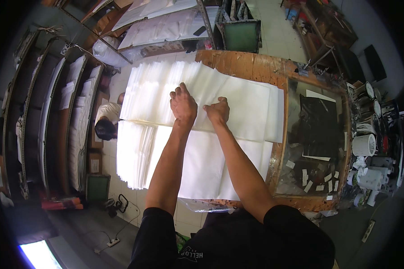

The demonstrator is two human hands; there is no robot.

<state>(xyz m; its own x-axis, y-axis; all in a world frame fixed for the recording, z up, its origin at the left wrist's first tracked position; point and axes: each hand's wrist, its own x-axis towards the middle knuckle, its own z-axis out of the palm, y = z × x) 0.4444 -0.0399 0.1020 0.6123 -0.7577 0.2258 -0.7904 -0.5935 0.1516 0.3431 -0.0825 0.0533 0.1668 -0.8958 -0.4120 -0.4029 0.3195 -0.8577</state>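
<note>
Holding the left hand (183, 105) over the far stack of white sheets (249, 96), with fingers partly curled and pointing far; unable to tell whether gripping any sheet. Holding the right hand (218, 110) just to its right, with fingers folded narrow and thumb out leftward; unable to tell about a grip there either. Seeing the far stack across the middle of the wooden surface (251, 64), fanned at left, beside the near stack (206, 168), also fanned at left. Noticing at right a glass panel (292, 143) under a dark sheet (318, 127); at left, a co-worker's head (105, 130) near tall shelves (49, 112)
</note>
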